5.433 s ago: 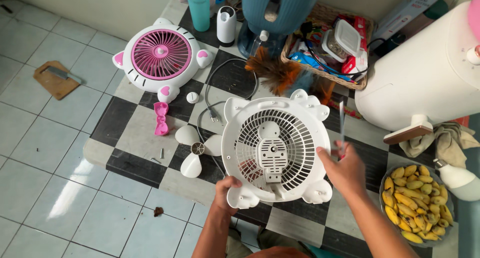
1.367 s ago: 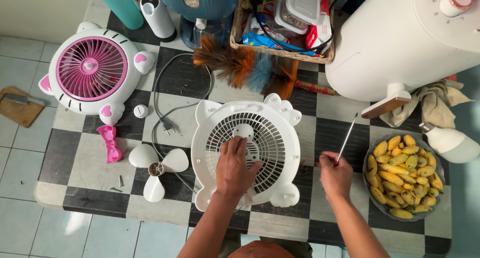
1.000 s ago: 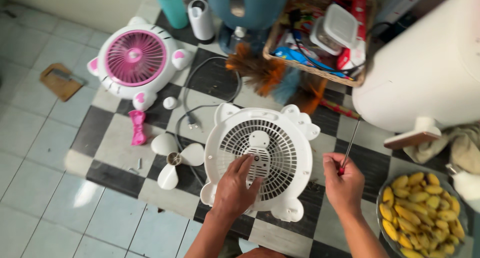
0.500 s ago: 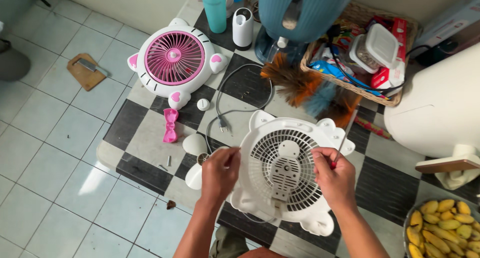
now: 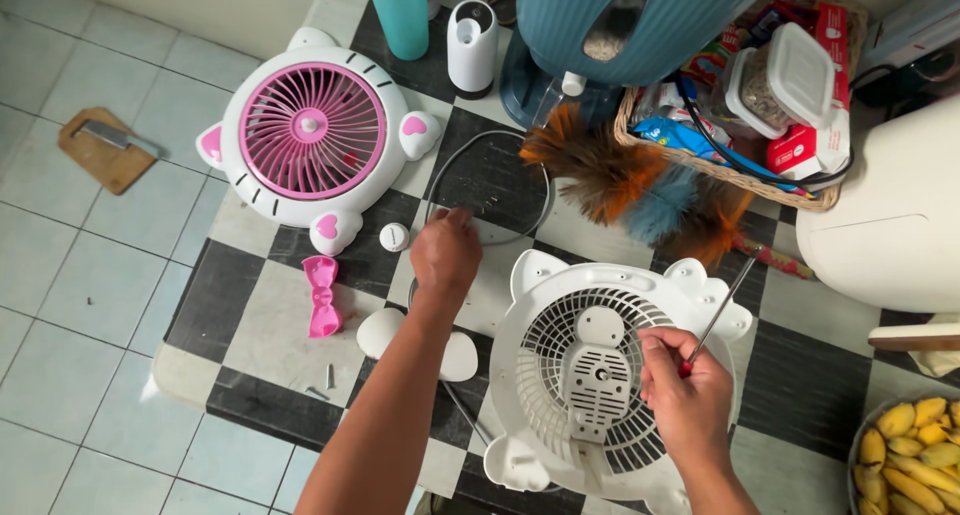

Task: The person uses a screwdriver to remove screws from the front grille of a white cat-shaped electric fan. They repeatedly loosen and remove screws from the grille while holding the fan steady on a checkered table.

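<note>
Our left hand (image 5: 446,252) reaches over the grey power cord (image 5: 487,238), fingers curled down, grip unclear, while our right hand (image 5: 684,395) clamps a screwdriver (image 5: 717,318) above the white fan grille (image 5: 610,375).

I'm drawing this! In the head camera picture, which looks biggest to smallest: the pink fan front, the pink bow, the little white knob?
1. Pink fan front
2. Pink bow
3. Little white knob
All lie on the same table, so the order is safe.

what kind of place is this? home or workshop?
Most likely a home kitchen or utility corner, not a workshop: a checkered tiled counter crowded with a bowl of bananas, a feather duster, and a wicker basket of packets and food tubs.
</note>
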